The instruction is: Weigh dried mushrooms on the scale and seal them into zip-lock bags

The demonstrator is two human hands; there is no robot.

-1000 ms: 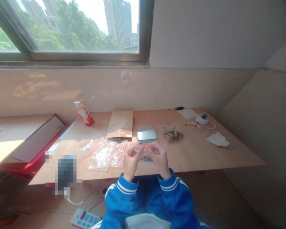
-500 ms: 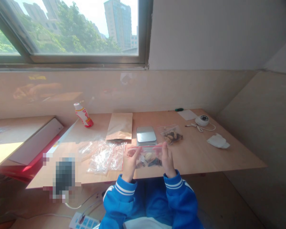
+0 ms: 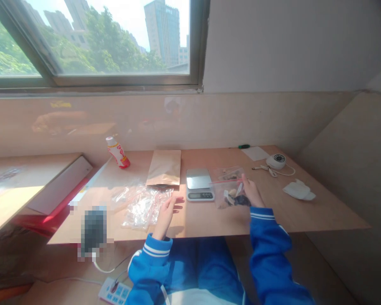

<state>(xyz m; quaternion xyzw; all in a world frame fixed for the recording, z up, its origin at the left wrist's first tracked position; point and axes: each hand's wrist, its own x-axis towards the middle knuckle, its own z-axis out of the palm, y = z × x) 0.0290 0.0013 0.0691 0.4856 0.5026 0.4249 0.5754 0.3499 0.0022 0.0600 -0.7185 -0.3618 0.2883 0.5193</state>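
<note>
My right hand point(image 3: 251, 193) holds a clear zip bag of mixed nuts point(image 3: 230, 192) by its right side, just right of the small silver scale point(image 3: 199, 184) and in front of another filled bag point(image 3: 229, 173) lying on the wooden table point(image 3: 273, 212). My left hand point(image 3: 167, 214) is open, fingers spread, at the right edge of a heap of empty clear zip bags point(image 3: 142, 204). Both sleeves are blue with white stripes.
A brown paper pouch point(image 3: 164, 168) lies behind the heap, and a red-and-white bottle point(image 3: 117, 152) leans at the back left. At the far right are a white round device with cable point(image 3: 277, 161), a paper sheet point(image 3: 255, 153), a green pen point(image 3: 244, 146) and a crumpled tissue point(image 3: 298, 190). A power strip point(image 3: 114, 292) lies on the floor.
Both hands held the bag of nuts in front of me. Now the left hand has let go and moved toward the empty bags, while the right hand carried the bag rightward beside the scale.
</note>
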